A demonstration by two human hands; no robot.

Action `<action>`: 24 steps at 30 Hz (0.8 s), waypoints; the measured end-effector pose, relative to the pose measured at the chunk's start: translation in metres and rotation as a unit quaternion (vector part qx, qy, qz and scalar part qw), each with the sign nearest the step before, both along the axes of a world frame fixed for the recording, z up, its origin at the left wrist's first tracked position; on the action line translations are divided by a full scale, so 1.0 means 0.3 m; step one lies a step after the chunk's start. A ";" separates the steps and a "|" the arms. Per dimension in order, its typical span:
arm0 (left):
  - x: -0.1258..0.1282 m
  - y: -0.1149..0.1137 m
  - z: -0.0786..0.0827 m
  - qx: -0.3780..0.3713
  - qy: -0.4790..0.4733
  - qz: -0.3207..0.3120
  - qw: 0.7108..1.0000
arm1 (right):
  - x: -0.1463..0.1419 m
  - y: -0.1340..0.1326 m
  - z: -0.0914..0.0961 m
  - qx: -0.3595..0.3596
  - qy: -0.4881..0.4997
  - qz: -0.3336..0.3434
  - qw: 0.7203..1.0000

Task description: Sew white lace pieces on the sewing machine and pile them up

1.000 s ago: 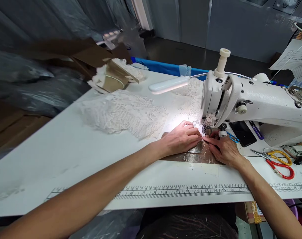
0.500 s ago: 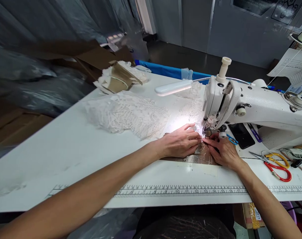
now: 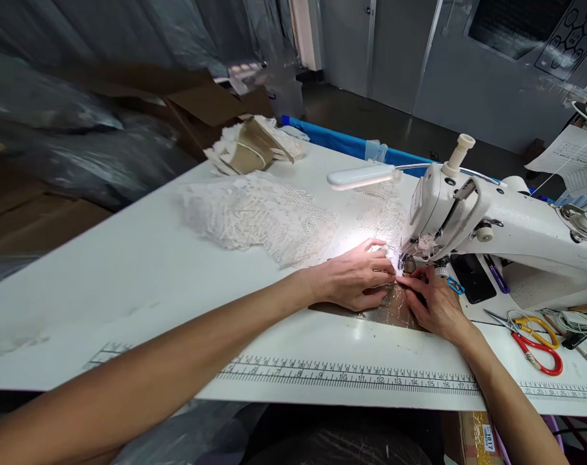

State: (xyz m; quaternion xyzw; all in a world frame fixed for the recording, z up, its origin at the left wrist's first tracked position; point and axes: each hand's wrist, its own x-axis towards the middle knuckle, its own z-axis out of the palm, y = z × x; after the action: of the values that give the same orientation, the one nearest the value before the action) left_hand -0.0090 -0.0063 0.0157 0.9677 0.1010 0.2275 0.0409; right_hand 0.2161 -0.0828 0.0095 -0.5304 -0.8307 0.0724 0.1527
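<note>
a person's two hands meet at the needle of a white sewing machine [image 3: 496, 219], working a small piece of white lace [image 3: 389, 256] under the glare of the machine's lamp [image 3: 361, 176]. since a second ago the hands have hardly shifted against the presser foot; only the head camera has swung left and lifted, so the work appears to be in a slow, careful positioning step rather than a run of stitching. the left hand [image 3: 358, 279] lies flat on the table [image 3: 128, 271], fingers [image 3: 378, 245] stretched forward and pressing the lace down just left of the needle. the right hand [image 3: 433, 303] rests on the brown taped patch [image 3: 394, 309] in front of the machine, its fingers pinching the near edge of the same lace. counted: one sewing machine, one lamp, one heap of white lace fabric [image 3: 259, 216] well to the left, one cardboard-wrapped lace bundle [image 3: 254, 150] behind it, one printed ruler strip [image 3: 351, 376] along the table's near edge, and two pairs of scissors, red-handled [image 3: 540, 352] and yellow-handled [image 3: 535, 325], lying to the right, touching each other.
</note>
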 end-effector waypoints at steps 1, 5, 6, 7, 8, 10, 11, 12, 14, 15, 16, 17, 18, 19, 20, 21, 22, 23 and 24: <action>-0.002 0.002 0.001 -0.007 0.001 0.002 1.000 | -0.004 0.001 0.006 0.000 -0.003 0.002 1.000; -0.009 0.013 0.000 -0.033 0.009 -0.003 0.999 | -0.022 0.004 0.031 -0.007 -0.018 0.003 1.000; -0.011 0.017 -0.001 -0.035 0.011 -0.005 0.999 | -0.026 0.004 0.036 -0.009 -0.026 0.001 1.000; -0.012 0.020 -0.002 -0.035 0.014 -0.005 0.999 | -0.029 0.005 0.041 -0.011 -0.036 -0.002 0.999; -0.012 0.022 -0.003 -0.034 0.016 -0.004 0.999 | -0.032 0.005 0.044 -0.011 -0.046 -0.005 0.999; -0.012 0.026 -0.003 -0.032 0.014 -0.005 0.999 | -0.038 0.005 0.049 -0.010 -0.063 -0.009 0.998; -0.012 0.027 -0.002 -0.030 0.010 -0.006 0.999 | -0.040 0.003 0.049 -0.008 -0.068 -0.012 0.998; -0.012 0.029 -0.002 -0.030 0.006 -0.008 1.000 | -0.043 0.001 0.047 -0.005 -0.071 -0.014 0.997; -0.011 0.031 -0.001 -0.031 0.000 -0.011 0.999 | -0.050 -0.006 0.037 0.000 -0.069 -0.019 0.997; -0.011 0.032 -0.001 -0.033 -0.001 -0.011 0.999 | -0.054 -0.011 0.028 0.005 -0.066 -0.023 0.998; -0.011 0.034 -0.001 -0.037 0.000 -0.009 0.999 | -0.059 -0.016 0.018 0.010 -0.061 -0.028 0.998; -0.011 0.035 -0.002 -0.041 0.002 -0.005 0.999 | -0.063 -0.022 0.006 0.016 -0.056 -0.035 0.998; -0.012 0.036 -0.003 -0.045 0.006 0.000 0.999 | -0.067 -0.028 -0.006 0.022 -0.048 -0.043 0.998; -0.012 0.038 -0.004 -0.049 0.011 0.005 0.999 | -0.070 -0.033 -0.018 0.027 -0.037 -0.052 0.998; -0.013 0.039 -0.005 -0.052 0.017 0.009 0.998 | -0.071 -0.037 -0.027 0.029 -0.026 -0.058 0.998; -0.014 0.040 -0.005 -0.054 0.023 0.011 0.998 | -0.070 -0.041 -0.034 0.027 -0.012 -0.062 0.998; -0.014 0.041 -0.005 -0.054 0.027 0.013 0.998 | -0.067 -0.042 -0.037 0.023 0.004 -0.063 0.998; -0.015 0.042 -0.005 -0.054 0.030 0.014 0.998 | -0.061 -0.042 -0.037 0.015 0.022 -0.064 0.998; -0.015 0.042 -0.004 -0.053 0.031 0.015 0.998 | -0.053 -0.039 -0.034 0.001 0.045 -0.063 0.997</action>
State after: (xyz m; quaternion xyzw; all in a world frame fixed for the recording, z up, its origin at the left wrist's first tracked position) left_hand -0.0136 0.0064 0.0144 0.9691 0.1284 0.1925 0.0853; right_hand 0.2001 -0.0945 -0.0007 -0.5778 -0.7878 0.0855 0.1953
